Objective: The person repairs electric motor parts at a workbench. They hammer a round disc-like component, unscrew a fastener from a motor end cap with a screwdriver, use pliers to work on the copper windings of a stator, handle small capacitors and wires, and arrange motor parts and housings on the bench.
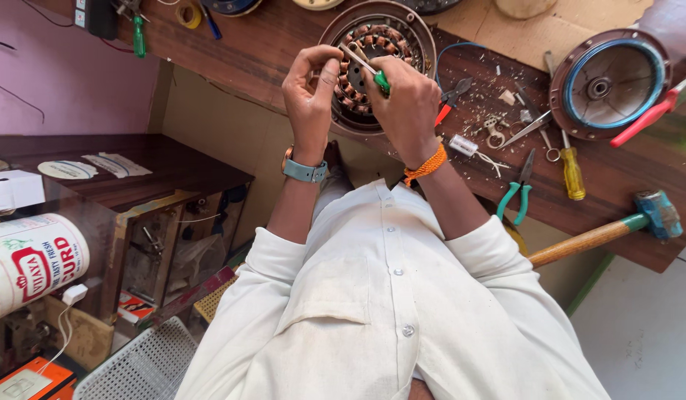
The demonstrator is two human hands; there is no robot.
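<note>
Stator (372, 55) sits on bench (283, 52), at its front edge. Right hand (406, 104) grips green-handled tool (369, 68), tip over the windings. Left hand (309, 92) pinched at rim, holding it steady. Likely heavy, rigid; copper coils fragile, so grip the rim.

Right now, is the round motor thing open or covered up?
Open. The motor housing shows its ring of copper coils uncovered, under both hands.

Bright, even daylight; soft shadows; sharp centre; slight wide-angle stretch at the edges.
</note>
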